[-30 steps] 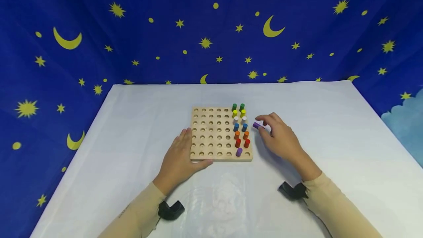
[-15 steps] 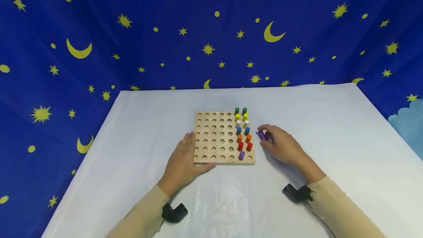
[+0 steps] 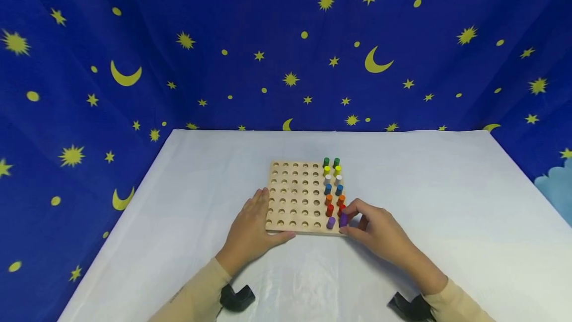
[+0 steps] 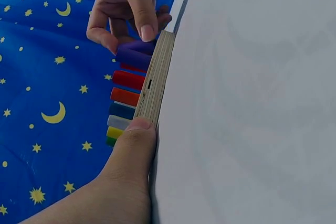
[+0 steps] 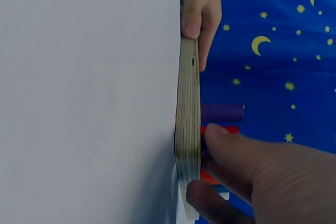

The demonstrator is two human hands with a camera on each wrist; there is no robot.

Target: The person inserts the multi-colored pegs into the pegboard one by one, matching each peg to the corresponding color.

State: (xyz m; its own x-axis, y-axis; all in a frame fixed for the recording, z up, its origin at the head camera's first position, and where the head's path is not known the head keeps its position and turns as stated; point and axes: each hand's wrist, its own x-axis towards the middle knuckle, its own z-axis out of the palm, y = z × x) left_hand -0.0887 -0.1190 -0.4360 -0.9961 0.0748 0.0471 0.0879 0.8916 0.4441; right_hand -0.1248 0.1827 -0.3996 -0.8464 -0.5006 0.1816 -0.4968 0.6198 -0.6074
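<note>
A wooden pegboard (image 3: 293, 198) lies flat on the table, with rows of round holes. Two columns of coloured pegs stand along its right side, running from green at the far end through yellow, white, blue, orange and red to a purple peg (image 3: 330, 223) in the nearest row. My right hand (image 3: 380, 232) pinches a second purple peg (image 3: 343, 220) between thumb and fingers, at the near right corner hole. The left hand (image 3: 250, 230) rests against the board's left edge, fingers straight and thumb (image 4: 137, 129) along the near edge.
A white cover (image 3: 214, 173) spreads over the table. Behind it hangs a blue cloth (image 3: 250, 24) with yellow moons and stars. Black wrist mounts (image 3: 237, 298) stick out from both sleeves.
My right hand has carried the purple peg from beside the board's right edge to its near right corner, turning it upright. The left hand stays on the board; the head view has shifted slightly.
</note>
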